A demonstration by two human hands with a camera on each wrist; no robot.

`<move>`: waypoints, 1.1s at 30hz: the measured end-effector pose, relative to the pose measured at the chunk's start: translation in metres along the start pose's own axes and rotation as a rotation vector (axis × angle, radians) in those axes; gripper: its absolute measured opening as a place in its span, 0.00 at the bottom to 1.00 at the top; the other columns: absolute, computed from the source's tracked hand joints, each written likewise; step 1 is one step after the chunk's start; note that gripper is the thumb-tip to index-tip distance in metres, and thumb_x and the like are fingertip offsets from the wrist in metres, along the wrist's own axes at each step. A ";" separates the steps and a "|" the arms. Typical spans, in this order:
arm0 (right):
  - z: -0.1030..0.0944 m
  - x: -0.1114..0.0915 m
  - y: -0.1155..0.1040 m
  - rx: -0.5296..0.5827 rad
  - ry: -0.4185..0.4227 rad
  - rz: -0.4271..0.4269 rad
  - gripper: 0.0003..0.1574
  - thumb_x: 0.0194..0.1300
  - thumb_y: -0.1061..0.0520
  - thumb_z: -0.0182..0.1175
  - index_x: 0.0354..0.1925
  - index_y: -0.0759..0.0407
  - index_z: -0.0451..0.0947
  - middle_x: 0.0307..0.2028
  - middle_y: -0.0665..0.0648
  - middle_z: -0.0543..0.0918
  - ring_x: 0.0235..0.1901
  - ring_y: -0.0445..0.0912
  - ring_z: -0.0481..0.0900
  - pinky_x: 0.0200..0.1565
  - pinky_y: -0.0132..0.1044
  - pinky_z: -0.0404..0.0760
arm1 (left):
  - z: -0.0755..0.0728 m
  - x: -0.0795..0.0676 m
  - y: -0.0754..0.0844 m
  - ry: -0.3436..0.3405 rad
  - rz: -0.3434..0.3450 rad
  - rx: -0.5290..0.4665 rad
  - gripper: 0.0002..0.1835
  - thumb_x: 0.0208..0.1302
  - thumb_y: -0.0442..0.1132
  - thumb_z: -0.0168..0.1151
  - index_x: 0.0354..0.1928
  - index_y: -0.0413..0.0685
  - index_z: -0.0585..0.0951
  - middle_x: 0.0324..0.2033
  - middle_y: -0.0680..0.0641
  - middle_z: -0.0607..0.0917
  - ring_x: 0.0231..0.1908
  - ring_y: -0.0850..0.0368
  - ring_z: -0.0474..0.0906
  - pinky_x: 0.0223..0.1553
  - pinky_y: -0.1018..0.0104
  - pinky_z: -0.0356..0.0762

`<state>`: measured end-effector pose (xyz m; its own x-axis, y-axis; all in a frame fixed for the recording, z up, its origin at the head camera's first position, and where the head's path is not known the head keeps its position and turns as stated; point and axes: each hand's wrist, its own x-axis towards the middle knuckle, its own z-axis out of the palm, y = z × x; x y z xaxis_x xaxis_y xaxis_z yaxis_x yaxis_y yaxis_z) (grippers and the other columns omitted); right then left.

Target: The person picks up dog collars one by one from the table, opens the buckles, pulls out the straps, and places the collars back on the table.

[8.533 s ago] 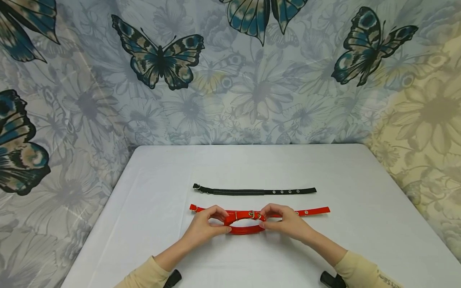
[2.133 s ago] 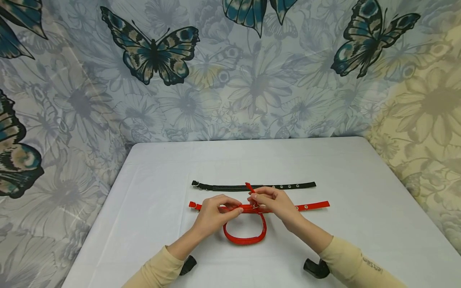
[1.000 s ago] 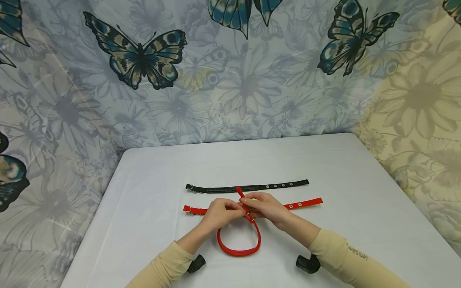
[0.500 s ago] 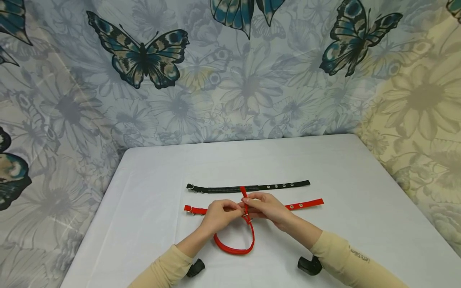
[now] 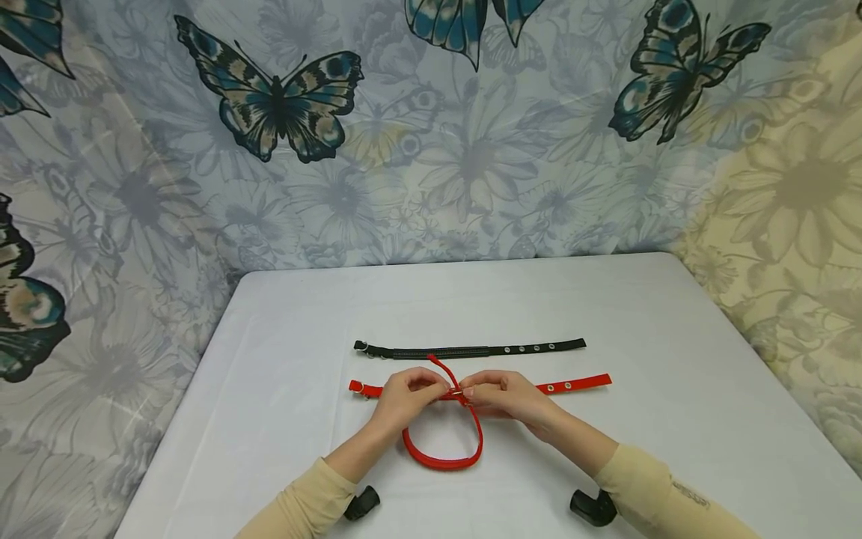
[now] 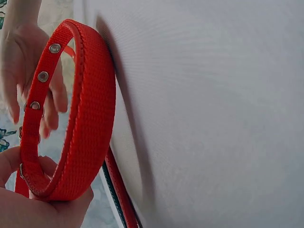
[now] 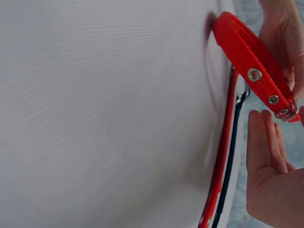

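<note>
Above the white table a red pet collar (image 5: 444, 464), its strap run through the metal buckle (image 5: 457, 392) into a loop, is held up between both hands. My left hand (image 5: 406, 403) pinches it at the left of the buckle; in the left wrist view the thumb and fingers grip the red band (image 6: 92, 118). The right hand (image 5: 508, 397) has its thumb and forefinger at the buckle's right side. In the right wrist view its other fingers (image 7: 259, 137) extend below the eyelets (image 7: 255, 74). The collar's free tail (image 5: 441, 364) points up and left.
A second red collar (image 5: 575, 384) lies flat behind the hands, partly hidden by them. Farther back a black collar (image 5: 438, 352) lies parallel to it. The white tabletop (image 5: 303, 314) meets a butterfly-print backdrop (image 5: 471, 165).
The closed-up loop seen earliest has been lifted and turned, with its tail drawn upward. Since half a second ago, my right fingers have left the tail for the buckle, and the tail leans left.
</note>
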<state>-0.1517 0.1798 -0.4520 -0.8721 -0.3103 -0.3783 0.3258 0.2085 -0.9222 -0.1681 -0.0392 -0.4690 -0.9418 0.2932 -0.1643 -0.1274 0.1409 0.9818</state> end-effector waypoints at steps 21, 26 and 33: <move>-0.001 -0.001 0.008 -0.058 -0.014 -0.013 0.22 0.62 0.48 0.68 0.47 0.63 0.81 0.41 0.60 0.86 0.40 0.47 0.80 0.44 0.36 0.78 | -0.020 -0.007 0.004 -0.079 -0.054 -0.041 0.18 0.62 0.42 0.68 0.50 0.39 0.83 0.38 0.48 0.87 0.41 0.56 0.83 0.47 0.65 0.78; -0.002 0.001 0.008 -0.059 -0.015 -0.010 0.21 0.61 0.48 0.69 0.47 0.61 0.83 0.41 0.60 0.86 0.40 0.47 0.80 0.45 0.37 0.80 | -0.034 -0.006 0.003 -0.139 -0.071 0.064 0.17 0.58 0.46 0.71 0.46 0.45 0.86 0.36 0.49 0.88 0.39 0.58 0.82 0.41 0.65 0.75; -0.002 0.001 0.005 -0.043 -0.041 -0.008 0.21 0.61 0.49 0.68 0.48 0.61 0.83 0.43 0.59 0.85 0.40 0.49 0.81 0.47 0.40 0.82 | -0.041 -0.005 0.004 -0.188 -0.111 0.091 0.15 0.56 0.44 0.73 0.43 0.45 0.87 0.35 0.49 0.88 0.35 0.58 0.82 0.41 0.60 0.81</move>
<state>-0.1517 0.1827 -0.4567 -0.8585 -0.3497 -0.3752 0.3027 0.2452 -0.9210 -0.1769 -0.0783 -0.4602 -0.8482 0.4406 -0.2940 -0.1903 0.2645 0.9454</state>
